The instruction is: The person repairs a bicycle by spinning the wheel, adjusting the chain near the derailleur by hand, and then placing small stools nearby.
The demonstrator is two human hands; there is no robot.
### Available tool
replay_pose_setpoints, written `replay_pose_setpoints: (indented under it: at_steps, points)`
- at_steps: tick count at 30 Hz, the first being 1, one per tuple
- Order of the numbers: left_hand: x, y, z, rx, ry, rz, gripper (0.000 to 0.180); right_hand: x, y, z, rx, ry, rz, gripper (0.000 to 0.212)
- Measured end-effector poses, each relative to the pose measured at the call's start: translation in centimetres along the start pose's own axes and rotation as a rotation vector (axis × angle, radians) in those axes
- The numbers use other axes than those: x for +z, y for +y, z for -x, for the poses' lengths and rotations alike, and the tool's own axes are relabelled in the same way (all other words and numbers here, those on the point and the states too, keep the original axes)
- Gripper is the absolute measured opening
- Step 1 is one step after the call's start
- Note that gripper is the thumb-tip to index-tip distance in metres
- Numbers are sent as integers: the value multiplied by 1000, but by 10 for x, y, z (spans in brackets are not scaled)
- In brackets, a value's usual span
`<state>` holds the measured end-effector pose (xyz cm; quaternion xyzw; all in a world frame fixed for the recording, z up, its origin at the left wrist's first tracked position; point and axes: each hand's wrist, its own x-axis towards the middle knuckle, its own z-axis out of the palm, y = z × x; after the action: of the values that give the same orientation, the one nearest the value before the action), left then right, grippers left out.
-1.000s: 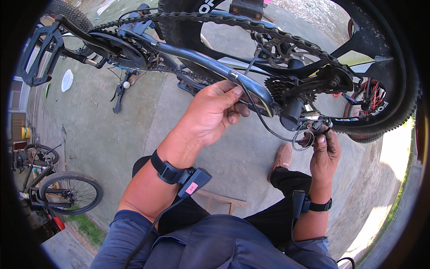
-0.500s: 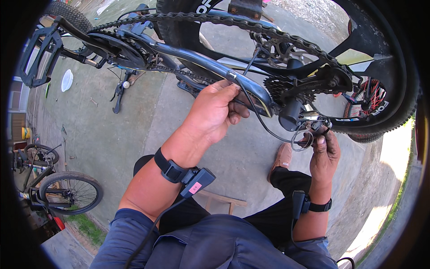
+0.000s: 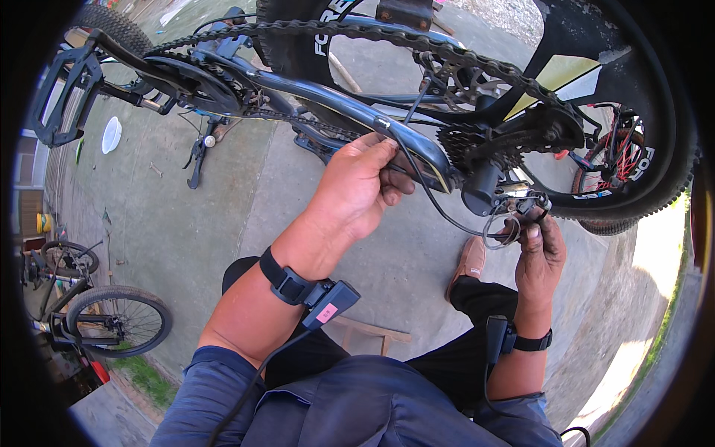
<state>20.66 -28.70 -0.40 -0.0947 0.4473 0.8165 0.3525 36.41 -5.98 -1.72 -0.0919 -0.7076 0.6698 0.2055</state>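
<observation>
A bicycle's rear end fills the upper right, its chain (image 3: 298,30) running along the top of the frame's dark tube (image 3: 335,97). My left hand (image 3: 357,182) is closed at the tube's lower end, thumb and forefinger pinching a black cable (image 3: 439,208) there. From that hand the cable curves down toward the rear derailleur (image 3: 521,201). My right hand (image 3: 540,257) is closed on the derailleur's lower edge, fingertips partly hidden behind it. Beside those fingertips hangs a loop of thin bare wire (image 3: 488,237). Above sit the rear sprockets (image 3: 460,145).
The rear wheel (image 3: 659,67), with broad black spokes, stands just beyond my hands. A pedal (image 3: 65,97) juts out at the upper left. Another bicycle (image 3: 115,320) stands at the far left. A white oval dish (image 3: 112,134) lies on the concrete floor (image 3: 201,216).
The rear wheel has turned slightly counter-clockwise, shifting its spokes and pale patch. Both hands hold nearly the same places; cable and wire loop look unchanged.
</observation>
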Motion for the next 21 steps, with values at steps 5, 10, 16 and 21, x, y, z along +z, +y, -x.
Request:
replay_pose_setpoints:
  at_steps: [5,10,16,21]
  points:
    - [2,1,1,6,11,23,15,2,-2,0,8,28,12,26]
    - [-1,-1,-1,18,-7,39,14,1,-1,-1,8,20,-3,25]
    - [-4,-4,1,31,-8,-27,16,2,-1,-2,-7,1,-3,24]
    - [-11,-6,7,39,15,-130,19,2,-1,-2,-11,0,-3,23]
